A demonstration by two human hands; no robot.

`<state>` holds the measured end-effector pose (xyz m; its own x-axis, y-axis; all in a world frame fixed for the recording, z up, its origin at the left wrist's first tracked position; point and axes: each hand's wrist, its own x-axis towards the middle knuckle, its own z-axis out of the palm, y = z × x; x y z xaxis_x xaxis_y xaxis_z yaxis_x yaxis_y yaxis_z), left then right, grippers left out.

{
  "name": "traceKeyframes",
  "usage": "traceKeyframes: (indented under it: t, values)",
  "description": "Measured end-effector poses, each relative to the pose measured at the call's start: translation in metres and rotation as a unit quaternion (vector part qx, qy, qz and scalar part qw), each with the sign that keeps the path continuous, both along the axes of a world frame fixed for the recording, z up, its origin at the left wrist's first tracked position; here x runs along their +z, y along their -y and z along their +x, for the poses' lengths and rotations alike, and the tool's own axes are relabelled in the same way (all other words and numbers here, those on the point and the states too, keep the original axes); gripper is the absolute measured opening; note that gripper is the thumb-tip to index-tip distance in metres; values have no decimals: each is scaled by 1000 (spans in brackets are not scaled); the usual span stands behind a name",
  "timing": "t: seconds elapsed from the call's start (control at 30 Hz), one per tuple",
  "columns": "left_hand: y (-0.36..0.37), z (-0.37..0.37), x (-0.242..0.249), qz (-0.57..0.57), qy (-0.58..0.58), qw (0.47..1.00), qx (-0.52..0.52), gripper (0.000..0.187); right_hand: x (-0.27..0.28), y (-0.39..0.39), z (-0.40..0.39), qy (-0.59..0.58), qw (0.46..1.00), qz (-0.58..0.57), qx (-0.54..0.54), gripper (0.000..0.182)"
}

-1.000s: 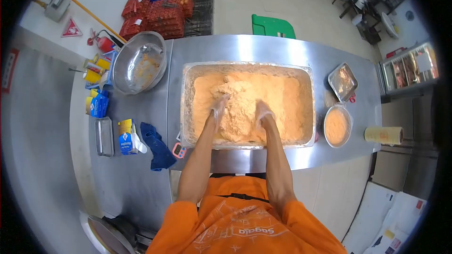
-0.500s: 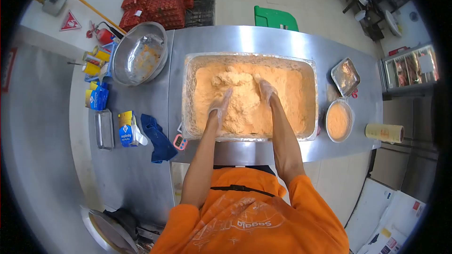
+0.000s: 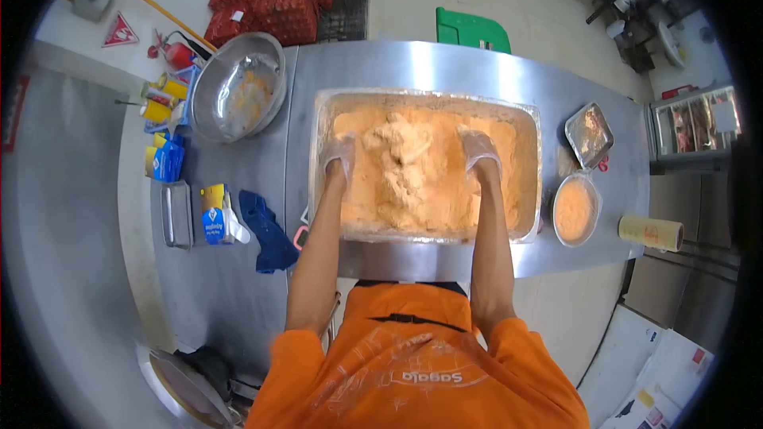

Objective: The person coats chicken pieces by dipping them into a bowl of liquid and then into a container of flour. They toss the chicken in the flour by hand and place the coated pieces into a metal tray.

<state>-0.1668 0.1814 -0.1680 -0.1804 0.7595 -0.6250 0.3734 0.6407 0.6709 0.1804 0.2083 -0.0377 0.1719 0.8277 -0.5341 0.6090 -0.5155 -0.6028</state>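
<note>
A large rectangular metal tray holds orange powdery mix, heaped in a clumpy mound along its middle. Both hands wear clear plastic gloves dusted with the mix. My left hand is at the tray's left side, to the left of the mound, its fingers down and partly lost in blur and powder. On the other side of the mound, my right hand dips into the mix, with its fingertips partly buried.
Left of the tray are a large steel bowl, a blue cloth, a box and an empty loaf pan. At the right sit a small pan, a bowl of orange mix and a wrap roll.
My hands have moved apart, the left one toward the tray's left wall and the right one further right. The mound between them is more exposed.
</note>
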Motion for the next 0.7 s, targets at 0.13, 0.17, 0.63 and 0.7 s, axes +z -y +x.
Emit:
traceKeyframes:
  t: [0.13, 0.17, 0.63, 0.7]
  values:
    - [-16, 35, 12, 120, -57, 979, -155, 47, -53, -33, -1, -77, 996, 34, -10, 53]
    - [-18, 53, 32, 104, 24, 989, -100, 51, -61, -39, -3, -65, 997, 38, 32, 52]
    - [-14, 99, 108, -42, -115, 973, -195, 59, -55, 29, 69, 35, 997, -30, 61, 52]
    - [18, 94, 82, -48, -105, 983, -140, 62, -51, 42, 81, -53, 993, -90, -59, 54]
